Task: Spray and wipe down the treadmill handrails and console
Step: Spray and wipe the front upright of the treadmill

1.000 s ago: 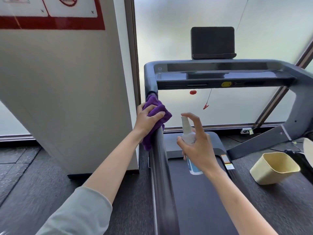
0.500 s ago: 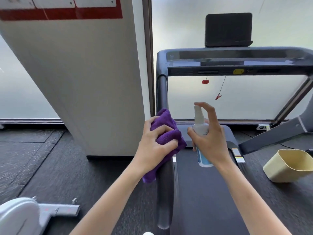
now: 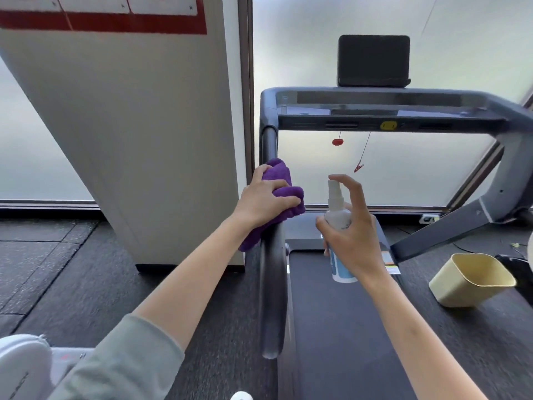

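Note:
My left hand [image 3: 264,201] presses a bunched purple cloth [image 3: 281,183] around the treadmill's dark left handrail [image 3: 271,290], about midway along it. My right hand [image 3: 352,235] holds a small white spray bottle [image 3: 337,226] upright over the treadmill belt [image 3: 340,327], index finger curled over the nozzle. The dark console bar [image 3: 389,111] spans the top, with a yellow button and a black tablet [image 3: 373,60] standing on it. The right upright [image 3: 516,168] slopes down at the far right.
A white pillar [image 3: 150,134] stands close to the left of the handrail. A yellow plastic bin [image 3: 470,280] lies tipped on the floor at the right. A red safety clip [image 3: 358,168] hangs below the console. Part of a white machine [image 3: 23,368] shows at the bottom left.
My left hand slid the cloth down the handrail from near the console corner, then held around its middle. The right hand kept the bottle beside it. My view shifted.

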Tool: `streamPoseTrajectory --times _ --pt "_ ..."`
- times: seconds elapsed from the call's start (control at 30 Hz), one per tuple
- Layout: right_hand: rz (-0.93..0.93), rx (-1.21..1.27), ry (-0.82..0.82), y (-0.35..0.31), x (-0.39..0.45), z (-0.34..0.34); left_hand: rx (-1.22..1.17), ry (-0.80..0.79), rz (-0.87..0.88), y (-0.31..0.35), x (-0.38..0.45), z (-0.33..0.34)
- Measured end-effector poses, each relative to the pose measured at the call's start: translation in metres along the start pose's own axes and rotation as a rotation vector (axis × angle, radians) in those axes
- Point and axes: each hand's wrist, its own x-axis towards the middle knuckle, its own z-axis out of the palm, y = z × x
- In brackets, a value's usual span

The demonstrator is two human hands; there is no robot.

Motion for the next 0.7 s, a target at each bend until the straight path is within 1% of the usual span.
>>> streamPoseTrajectory --times 0.07,0.2,0.3,0.37,0.43,0.5,0.6,0.7 --pt "0.002 -0.004 0.006 0.001 -0.006 -0.004 -0.068 0.009 0.056 -0.002 -0.028 0.003" --pt "-0.007 -0.026 0.021 0.006 -0.011 -0.008 -0.309 0.029 0.122 -0.005 -0.082 0.008" --pt "-0.027 -0.029 0.011 0.008 -0.013 -0.007 -0.349 0.029 0.158 -0.006 -0.117 0.013" --pt "-0.036 -0.039 0.005 0.010 -0.014 -0.006 -0.338 0.071 0.152 -0.005 -0.129 0.021" --pt "-0.033 -0.040 -0.001 0.012 -0.014 -0.004 -0.339 0.116 0.102 -0.002 -0.122 0.024" --pt "-0.035 -0.046 -0.011 0.013 -0.011 -0.001 -0.372 0.119 0.024 0.000 -0.097 0.020" --pt "-0.041 -0.047 -0.030 0.012 -0.008 0.005 -0.382 0.087 -0.086 0.005 -0.048 0.007" --pt "-0.036 -0.046 -0.030 0.008 -0.006 0.009 -0.341 0.045 -0.102 0.005 -0.015 0.000"
